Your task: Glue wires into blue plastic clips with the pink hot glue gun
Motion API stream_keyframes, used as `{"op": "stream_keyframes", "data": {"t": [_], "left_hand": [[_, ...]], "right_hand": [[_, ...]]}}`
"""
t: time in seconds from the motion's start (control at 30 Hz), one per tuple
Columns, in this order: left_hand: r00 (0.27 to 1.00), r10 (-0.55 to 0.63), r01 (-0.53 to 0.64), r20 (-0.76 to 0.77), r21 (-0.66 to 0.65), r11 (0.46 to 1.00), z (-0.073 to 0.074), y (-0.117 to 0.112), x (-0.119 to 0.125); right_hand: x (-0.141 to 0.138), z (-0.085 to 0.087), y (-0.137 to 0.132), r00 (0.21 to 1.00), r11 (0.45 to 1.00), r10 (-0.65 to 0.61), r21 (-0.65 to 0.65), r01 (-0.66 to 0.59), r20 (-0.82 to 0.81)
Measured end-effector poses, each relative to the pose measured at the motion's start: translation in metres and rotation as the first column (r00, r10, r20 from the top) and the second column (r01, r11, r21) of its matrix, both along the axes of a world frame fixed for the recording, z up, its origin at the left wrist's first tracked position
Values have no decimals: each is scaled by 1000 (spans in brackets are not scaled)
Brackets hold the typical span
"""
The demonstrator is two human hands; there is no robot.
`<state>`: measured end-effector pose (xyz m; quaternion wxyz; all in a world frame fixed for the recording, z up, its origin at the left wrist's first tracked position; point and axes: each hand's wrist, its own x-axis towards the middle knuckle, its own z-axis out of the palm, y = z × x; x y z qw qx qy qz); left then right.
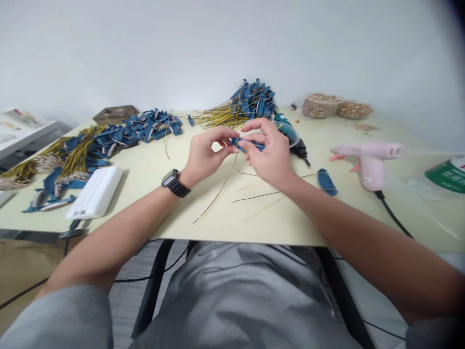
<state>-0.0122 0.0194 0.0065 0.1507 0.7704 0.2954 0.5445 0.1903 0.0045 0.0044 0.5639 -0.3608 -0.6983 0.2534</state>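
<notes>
A blue strip (247, 144) sits gripped between the person's hands above the middle of a pale cream tabletop (145, 182), a thin yellow wire (221, 190) hanging from it toward the table edge. The left hand (205, 155), a black smartwatch (176, 183) on its wrist, is closed with fingers curled at the strip's left end. The right hand (268, 155) is closed over the strip's right part, its fingers arched on top.

Just below the hands, loose black and yellow wires (257, 195) lie scattered on the surface. To the left, a white plastic block (95, 192) rests beside heaps of blue strips with yellow wires (85, 152), which run toward the far edge. To the right, a second, single blue strip (327, 182) lies apart from the hands, and farther right stands a pink hot glue gun (366, 162) with a black cord (394, 215) dropping over the edge. A green-labelled bottle (448, 175) is cut off at the frame's right side.

Past the right hand, a teal-and-black power tool (288, 132) lies near another bundle of blue strips (252, 102). Two clear tubs of pale brown granules (320, 105) stand at the far edge against a white wall (218, 48).
</notes>
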Motion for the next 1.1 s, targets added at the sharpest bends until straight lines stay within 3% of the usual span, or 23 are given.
{"op": "stream_keyframes", "data": {"t": [0.43,0.77,1.1], "left_hand": [[999,-29,30,13,-21,999,0,1,2],[999,-47,46,-15,-91,995,2,4,-1],[999,-37,37,-8,-9,999,1,2,0]], "right_hand": [[-1,2,2,999,994,45,98,-45,5],[-1,2,5,1000,997,15,69,-17,24],[1,0,4,994,993,107,55,-107,-2]]}}
